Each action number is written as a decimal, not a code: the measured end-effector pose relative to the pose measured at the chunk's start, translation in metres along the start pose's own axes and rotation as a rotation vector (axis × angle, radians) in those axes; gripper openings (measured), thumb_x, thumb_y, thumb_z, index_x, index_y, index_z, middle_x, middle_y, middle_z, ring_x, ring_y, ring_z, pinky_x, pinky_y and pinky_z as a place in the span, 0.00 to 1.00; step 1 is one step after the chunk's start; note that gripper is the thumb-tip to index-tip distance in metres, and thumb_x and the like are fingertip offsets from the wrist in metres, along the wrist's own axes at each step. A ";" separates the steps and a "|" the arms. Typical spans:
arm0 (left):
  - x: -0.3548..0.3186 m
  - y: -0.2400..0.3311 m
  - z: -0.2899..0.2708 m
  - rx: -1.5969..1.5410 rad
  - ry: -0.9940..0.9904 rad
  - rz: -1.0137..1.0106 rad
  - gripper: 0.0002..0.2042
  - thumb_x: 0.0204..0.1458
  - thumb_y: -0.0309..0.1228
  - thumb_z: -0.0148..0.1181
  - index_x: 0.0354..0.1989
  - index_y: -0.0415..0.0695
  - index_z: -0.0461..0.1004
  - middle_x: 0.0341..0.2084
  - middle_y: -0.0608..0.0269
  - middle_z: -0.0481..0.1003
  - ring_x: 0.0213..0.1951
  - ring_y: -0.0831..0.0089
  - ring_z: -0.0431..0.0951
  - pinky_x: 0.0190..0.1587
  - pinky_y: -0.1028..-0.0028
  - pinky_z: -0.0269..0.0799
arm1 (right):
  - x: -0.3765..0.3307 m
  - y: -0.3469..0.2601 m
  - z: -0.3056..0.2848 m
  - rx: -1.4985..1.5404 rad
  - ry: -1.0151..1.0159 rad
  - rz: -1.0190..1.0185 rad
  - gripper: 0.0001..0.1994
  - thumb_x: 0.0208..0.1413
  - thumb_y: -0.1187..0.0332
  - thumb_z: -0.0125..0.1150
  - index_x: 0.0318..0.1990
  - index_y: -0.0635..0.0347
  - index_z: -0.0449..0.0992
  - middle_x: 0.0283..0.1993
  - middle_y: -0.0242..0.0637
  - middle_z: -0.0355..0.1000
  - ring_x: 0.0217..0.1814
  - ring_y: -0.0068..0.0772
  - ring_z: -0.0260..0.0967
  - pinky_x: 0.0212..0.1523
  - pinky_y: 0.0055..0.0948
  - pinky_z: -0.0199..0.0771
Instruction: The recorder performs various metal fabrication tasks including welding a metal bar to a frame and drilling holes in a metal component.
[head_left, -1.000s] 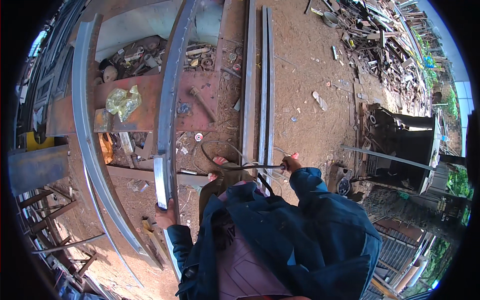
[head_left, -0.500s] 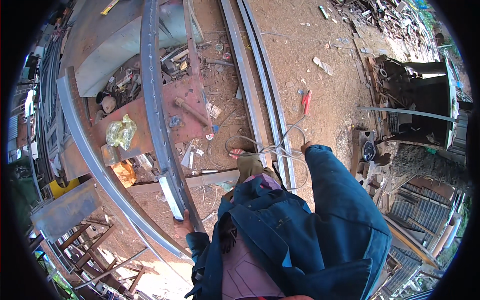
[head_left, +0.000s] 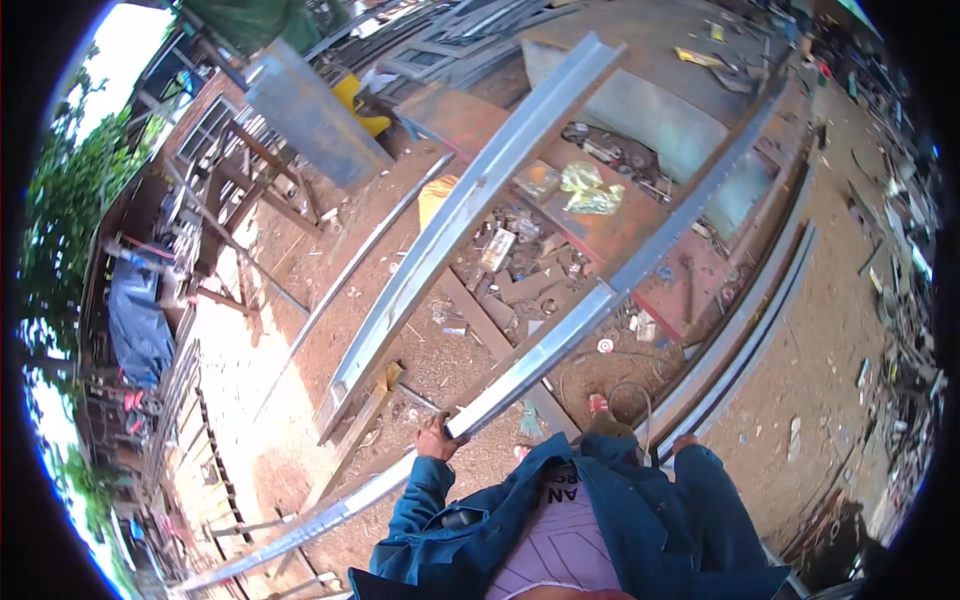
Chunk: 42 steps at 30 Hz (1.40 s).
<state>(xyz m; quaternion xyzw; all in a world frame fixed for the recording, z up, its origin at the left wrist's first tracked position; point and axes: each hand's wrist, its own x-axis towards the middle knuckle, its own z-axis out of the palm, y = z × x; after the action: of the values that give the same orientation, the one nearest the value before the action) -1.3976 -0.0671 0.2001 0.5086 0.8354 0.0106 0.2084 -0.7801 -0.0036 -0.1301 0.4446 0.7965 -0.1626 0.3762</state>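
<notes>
My left hand (head_left: 437,437) grips the near end of a long grey steel channel bar (head_left: 620,285). The bar runs up and to the right, across a rusty work table (head_left: 650,265). My right hand (head_left: 685,441) barely shows at the end of my blue sleeve, low beside two long bars (head_left: 760,320) on the ground. Whether it holds anything is unclear. A thin wire loop (head_left: 632,395) lies on the dirt between my hands, next to my foot (head_left: 598,405).
A wider steel beam (head_left: 470,200) lies parallel on the left, and another bar (head_left: 300,520) slants below my left hand. A yellow plastic bag (head_left: 590,190) and scrap bits sit on the table. A grey metal sheet (head_left: 310,110) leans on stands. Scrap piles (head_left: 900,250) line the right.
The view has swung left and tilted. My left hand stays on the bar's end. My right hand, earlier raised with a curved wire, has dropped to my side.
</notes>
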 end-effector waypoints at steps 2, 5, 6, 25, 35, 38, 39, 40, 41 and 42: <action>-0.040 -0.056 0.003 0.039 0.012 -0.111 0.37 0.35 0.54 0.70 0.57 0.54 0.69 0.51 0.55 0.72 0.54 0.55 0.72 0.57 0.56 0.64 | 0.011 -0.015 -0.036 0.143 0.138 0.100 0.16 0.58 0.63 0.45 0.43 0.47 0.82 0.42 0.32 0.79 0.48 0.37 0.75 0.49 0.43 0.74; -0.071 -0.083 0.002 -0.148 0.047 -0.063 0.34 0.37 0.57 0.67 0.55 0.56 0.71 0.48 0.58 0.75 0.49 0.58 0.76 0.48 0.58 0.73 | 0.067 -0.010 -0.141 -0.456 0.255 -0.349 0.16 0.60 0.60 0.46 0.44 0.55 0.80 0.45 0.40 0.78 0.46 0.40 0.77 0.47 0.39 0.77; -0.071 -0.084 0.012 -0.173 0.093 -0.028 0.33 0.37 0.56 0.68 0.53 0.55 0.73 0.46 0.58 0.76 0.47 0.56 0.77 0.45 0.58 0.74 | 0.103 -0.014 -0.231 -0.536 0.323 -0.389 0.16 0.59 0.60 0.47 0.46 0.54 0.78 0.46 0.41 0.76 0.47 0.41 0.75 0.48 0.41 0.74; -0.106 -0.096 -0.034 -0.119 0.634 0.064 0.07 0.30 0.31 0.65 0.22 0.47 0.79 0.22 0.59 0.78 0.31 0.60 0.81 0.31 0.63 0.76 | -0.140 -0.470 -0.480 -0.137 0.843 -0.895 0.23 0.37 0.66 0.62 0.46 0.63 0.75 0.42 0.50 0.75 0.47 0.53 0.69 0.58 0.47 0.63; -0.297 -0.289 -0.022 -0.315 0.653 -0.286 0.22 0.32 0.44 0.72 0.34 0.43 0.77 0.21 0.55 0.77 0.29 0.53 0.80 0.30 0.58 0.75 | -0.219 -0.713 -0.441 -0.066 0.737 -1.426 0.18 0.29 0.67 0.58 0.35 0.57 0.78 0.31 0.44 0.75 0.39 0.48 0.72 0.46 0.43 0.64; -0.382 -0.340 -0.010 -0.490 0.651 -0.522 0.31 0.35 0.50 0.70 0.48 0.48 0.74 0.24 0.52 0.78 0.31 0.52 0.80 0.31 0.56 0.75 | -0.271 -0.812 -0.427 -0.242 0.615 -1.548 0.19 0.30 0.68 0.58 0.37 0.52 0.80 0.29 0.45 0.75 0.32 0.49 0.71 0.39 0.44 0.65; -0.414 -0.350 -0.012 -0.483 0.624 -0.539 0.31 0.35 0.50 0.70 0.48 0.48 0.74 0.24 0.52 0.78 0.31 0.52 0.80 0.31 0.56 0.75 | -0.286 -0.845 -0.424 -0.399 0.499 -1.699 0.20 0.30 0.67 0.60 0.39 0.49 0.79 0.27 0.44 0.75 0.31 0.48 0.72 0.39 0.44 0.66; -0.442 -0.360 -0.017 -0.550 0.588 -0.711 0.31 0.36 0.51 0.70 0.49 0.50 0.74 0.26 0.51 0.78 0.32 0.52 0.80 0.31 0.56 0.75 | -0.303 -0.876 -0.419 -0.550 0.376 -1.825 0.21 0.30 0.66 0.61 0.41 0.47 0.79 0.26 0.43 0.75 0.30 0.47 0.73 0.39 0.43 0.66; -0.468 -0.367 -0.015 -0.621 0.551 -0.901 0.31 0.37 0.52 0.69 0.50 0.51 0.74 0.28 0.49 0.78 0.33 0.52 0.80 0.32 0.56 0.75 | -0.336 -0.910 -0.414 -0.684 0.306 -1.892 0.24 0.31 0.64 0.63 0.44 0.44 0.78 0.24 0.41 0.75 0.28 0.45 0.74 0.38 0.43 0.68; -0.491 -0.374 -0.002 -0.652 0.581 -0.990 0.31 0.38 0.54 0.68 0.52 0.53 0.74 0.30 0.48 0.79 0.35 0.53 0.80 0.34 0.57 0.75 | -0.362 -0.941 -0.406 -0.834 0.241 -2.005 0.24 0.32 0.63 0.64 0.45 0.44 0.77 0.23 0.42 0.74 0.28 0.45 0.75 0.36 0.43 0.70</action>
<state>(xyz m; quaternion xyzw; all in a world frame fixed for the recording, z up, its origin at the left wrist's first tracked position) -1.5200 -0.6666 0.2816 -0.0484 0.9468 0.3025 0.0981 -1.6296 -0.4936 0.3382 -0.5559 0.8207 -0.0679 0.1135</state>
